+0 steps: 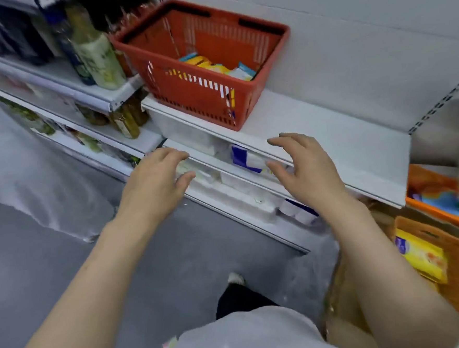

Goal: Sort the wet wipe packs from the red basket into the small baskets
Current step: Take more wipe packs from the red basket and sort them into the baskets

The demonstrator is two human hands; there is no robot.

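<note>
Both hands hang empty before the shelf edge — left hand (156, 185) and right hand (305, 168), fingers loosely spread and slightly curled. Beyond them, on the white shelf (315, 129), the red basket (190, 95) holds the wet wipe packs (217, 67). Low at right sit the small baskets (457, 261) — one holding a yellow pack (421, 258).

We see a red basket (203, 94) of slotted matt plastic on a smooth white painted shelf (315, 132). Glossy film wraps the wet wipe packs (215, 66).

Red basket (203, 88) open-topped on white shelf (329, 139), bare shelf to its right; bottles (95, 55) crowd its left side.
</note>
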